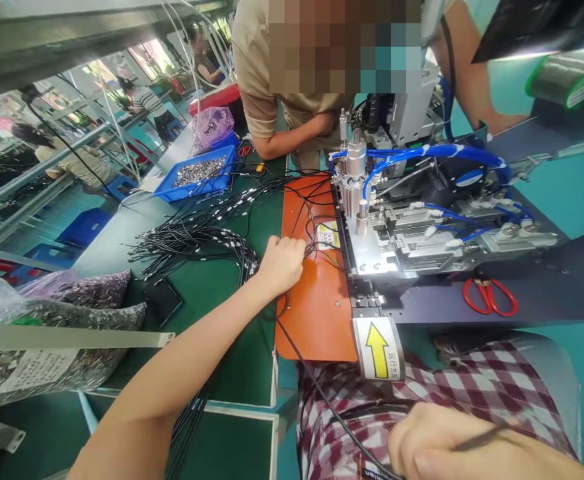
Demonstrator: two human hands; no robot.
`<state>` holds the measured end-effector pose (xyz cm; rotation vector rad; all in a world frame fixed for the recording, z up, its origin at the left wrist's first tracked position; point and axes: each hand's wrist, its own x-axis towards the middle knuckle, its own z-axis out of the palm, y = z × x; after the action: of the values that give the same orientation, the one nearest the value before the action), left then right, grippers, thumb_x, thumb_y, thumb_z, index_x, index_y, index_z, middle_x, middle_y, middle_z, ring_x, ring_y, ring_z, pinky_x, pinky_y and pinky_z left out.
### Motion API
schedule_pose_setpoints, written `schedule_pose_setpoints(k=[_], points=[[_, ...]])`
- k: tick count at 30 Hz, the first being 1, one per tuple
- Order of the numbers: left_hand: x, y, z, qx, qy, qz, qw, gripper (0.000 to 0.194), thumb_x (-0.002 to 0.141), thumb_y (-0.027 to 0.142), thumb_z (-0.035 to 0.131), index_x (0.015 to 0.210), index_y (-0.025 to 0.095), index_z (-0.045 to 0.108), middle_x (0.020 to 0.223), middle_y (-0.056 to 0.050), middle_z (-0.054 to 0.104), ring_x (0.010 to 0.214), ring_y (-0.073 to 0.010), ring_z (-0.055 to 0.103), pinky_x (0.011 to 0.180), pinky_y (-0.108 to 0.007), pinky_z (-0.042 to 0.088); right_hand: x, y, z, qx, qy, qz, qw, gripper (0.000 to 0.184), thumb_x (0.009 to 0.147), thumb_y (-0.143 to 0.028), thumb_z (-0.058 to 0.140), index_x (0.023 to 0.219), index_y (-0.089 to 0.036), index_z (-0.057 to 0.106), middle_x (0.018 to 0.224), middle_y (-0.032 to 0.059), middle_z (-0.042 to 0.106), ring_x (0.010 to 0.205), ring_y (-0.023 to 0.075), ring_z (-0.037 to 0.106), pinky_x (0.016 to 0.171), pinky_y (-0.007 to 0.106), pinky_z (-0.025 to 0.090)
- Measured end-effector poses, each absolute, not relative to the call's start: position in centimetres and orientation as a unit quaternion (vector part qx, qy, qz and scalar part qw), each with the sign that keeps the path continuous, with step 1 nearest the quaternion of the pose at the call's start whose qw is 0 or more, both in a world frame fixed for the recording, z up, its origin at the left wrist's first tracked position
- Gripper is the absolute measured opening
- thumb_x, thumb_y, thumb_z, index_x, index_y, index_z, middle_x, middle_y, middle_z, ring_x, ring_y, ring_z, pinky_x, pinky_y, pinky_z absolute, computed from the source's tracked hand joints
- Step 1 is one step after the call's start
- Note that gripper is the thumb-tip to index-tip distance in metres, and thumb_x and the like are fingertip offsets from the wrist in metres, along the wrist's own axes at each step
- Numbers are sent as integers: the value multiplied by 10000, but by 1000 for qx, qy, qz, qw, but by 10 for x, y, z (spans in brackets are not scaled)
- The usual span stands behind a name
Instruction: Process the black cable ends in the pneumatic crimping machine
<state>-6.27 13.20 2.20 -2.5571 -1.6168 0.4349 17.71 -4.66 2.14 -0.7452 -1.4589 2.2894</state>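
Observation:
My left hand (282,263) is stretched forward over the edge of the orange pad (317,313), fingers closed round thin black cables (197,233) that spread in a loose bundle over the green table. My right hand (437,447) sits low near my lap, closed on a black cable (332,407) that runs up toward the pad. A metal machine (397,227) with blue hoses stands just right of the left hand.
A blue tray (197,175) of small metal parts sits at the back left. Bags of parts (47,320) lie at the left. Red scissors (489,297) rest on the dark machine base. Another person in a beige shirt (272,87) stands behind the table.

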Motion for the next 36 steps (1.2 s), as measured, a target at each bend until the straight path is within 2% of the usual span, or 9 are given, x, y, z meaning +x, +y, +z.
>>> schedule_pose_setpoints(k=[3, 7, 12, 14, 17, 21, 25, 31, 36], points=[[-63, 118, 37, -826, -550, 117, 45, 282, 789, 179, 517, 1039, 56, 560, 1000, -204, 628, 1007, -353, 560, 896, -492, 365, 166, -39, 17, -289, -519, 794, 129, 539, 934, -557, 369, 639, -166, 593, 610, 18, 511, 578, 131, 448, 542, 245, 353], [-57, 56, 71, -831, -553, -25, 50, 584, 784, 323, 621, 1287, 82, 448, 1290, -227, 486, 1221, -404, 394, 1005, -557, 286, 145, -30, 11, -331, -451, 805, 196, 365, 928, -485, 417, 776, -179, 543, 621, -12, 549, 494, 91, 401, 482, 208, 317], [-17, -6, 71, -802, -419, -122, -409, 152, 891, 257, 564, 1027, 208, 612, 1066, -64, 596, 1002, -187, 547, 840, -271, 457, 118, -32, -3, -362, -460, 774, 240, 213, 798, -285, 550, 610, -206, 491, 566, -33, 506, 518, 113, 458, 515, 232, 373], [-4, -9, 56, -738, -431, -168, -491, 120, 904, 200, 538, 880, 191, 655, 943, -39, 607, 932, -159, 560, 825, -249, 447, 121, -34, -4, -354, -461, 778, 238, 195, 780, -245, 548, 592, -199, 519, 580, -22, 533, 546, 128, 516, 564, 251, 423], [-1, -2, 36, -644, -488, -228, -544, 167, 892, 226, 563, 786, 166, 677, 843, -35, 605, 834, -152, 563, 763, -253, 444, 146, -32, 1, -356, -408, 817, 199, 121, 821, -280, 555, 857, -177, 606, 757, 14, 666, 507, 119, 577, 519, 253, 451], [-4, 3, 24, -505, -495, -223, -671, 191, 867, 311, 597, 806, 136, 643, 661, 1, 557, 594, -108, 515, 588, -232, 445, 184, -19, 6, -497, -391, 703, 325, 203, 825, -370, 637, 882, -176, 613, 695, -3, 643, 502, 100, 543, 518, 238, 430], [5, 4, 20, -474, -469, -222, -712, 231, 876, 350, 589, 825, 125, 607, 636, 18, 529, 515, -72, 487, 512, -194, 414, 189, -10, -3, -466, -352, 716, 383, 232, 837, -404, 663, 824, -174, 630, 670, -21, 614, 484, 66, 479, 489, 209, 371], [15, 6, 17, -434, -433, -279, -739, 295, 912, 305, 554, 1173, 173, 522, 719, 16, 566, 440, -20, 395, 416, -144, 296, 181, -9, -15, -419, -266, 769, 403, 248, 819, -373, 706, 742, -149, 635, 667, -10, 610, 492, 49, 413, 506, 194, 333], [15, 3, 12, -442, -430, -274, -738, 339, 927, 282, 527, 1256, 200, 521, 744, 5, 573, 437, -18, 444, 441, -151, 330, 181, -9, -11, -365, -170, 817, 412, 266, 814, -376, 708, 735, -130, 647, 585, -27, 518, 509, 64, 363, 537, 193, 358]])
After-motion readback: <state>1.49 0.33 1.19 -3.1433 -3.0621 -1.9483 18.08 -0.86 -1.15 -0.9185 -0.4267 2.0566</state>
